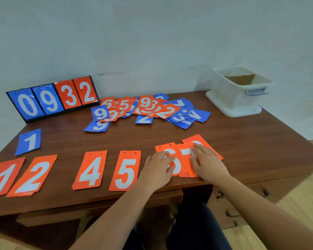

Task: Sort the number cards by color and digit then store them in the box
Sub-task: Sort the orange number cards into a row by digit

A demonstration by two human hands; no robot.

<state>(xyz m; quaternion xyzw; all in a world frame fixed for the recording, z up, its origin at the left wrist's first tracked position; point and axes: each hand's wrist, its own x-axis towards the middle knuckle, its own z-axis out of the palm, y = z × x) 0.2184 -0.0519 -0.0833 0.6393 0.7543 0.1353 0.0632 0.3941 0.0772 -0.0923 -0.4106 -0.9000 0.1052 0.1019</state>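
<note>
Head view, nearest first: a row of sorted orange cards lies along the front edge of the wooden surface [242, 141]. Taking the orange 5 card [125, 171] as landmark, the left hand [157, 170] lies just right of it, its fingers [167, 157] nearly straight and pressing flat on the orange 6 card [167, 147], gripping nothing. Further right, the right hand [209, 163] rests flat on the orange 7 card [185, 154], also gripping nothing; another orange card [195, 138] pokes out behind it, its digit hidden.

Left of the 5 lie the orange 4 [90, 170], a gap, then the orange 2 [33, 175] and orange 1 [5, 177], with a blue 1 [29, 141] behind these.

Beyond the 5 sits the unsorted heap [146, 110]; far left the flip scoreboard [52, 100]; far right the white box [238, 91], no cards visible inside.

The 6, 7 and hidden card overlap, so sliding one would likely drag its neighbours and mix the piles. The 7 hangs at the front edge and a pull towards the person could tip it off.
</note>
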